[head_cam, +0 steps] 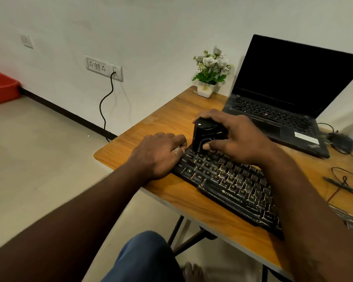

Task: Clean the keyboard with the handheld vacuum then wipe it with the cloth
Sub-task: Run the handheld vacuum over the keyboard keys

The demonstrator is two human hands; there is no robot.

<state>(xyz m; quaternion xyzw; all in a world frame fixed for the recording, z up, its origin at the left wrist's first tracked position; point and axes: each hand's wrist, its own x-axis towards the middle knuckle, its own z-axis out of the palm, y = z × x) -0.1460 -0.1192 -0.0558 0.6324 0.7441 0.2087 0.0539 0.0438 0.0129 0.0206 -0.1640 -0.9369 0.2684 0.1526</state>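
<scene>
Vacuuming is taking place at the far left corner of the keyboard [232, 180], which is lying diagonally on the wooden table [151, 127] just in front of the open laptop [283, 98]. The right hand [236, 137] is wrapping its fingers over the top of the small black handheld vacuum [204, 137], with the thumb pressing on its near face. It is holding the vacuum upright with its mouth sitting on the keys near Caps Lock, probably so suction is reaching down between the caps. The left hand [157, 153] is resting at the keyboard's left end with its fingers curled under and touching the edge. It is likely bracing the board against sliding, though I cannot tell whether those fingers are actually gripping. Judging by the vacuum's position alone, the pass is looking early. No cloth is showing, so wiping is not yet under way. A potted plant [210, 70] and a mouse [340, 142] are sitting well apart from the work
</scene>
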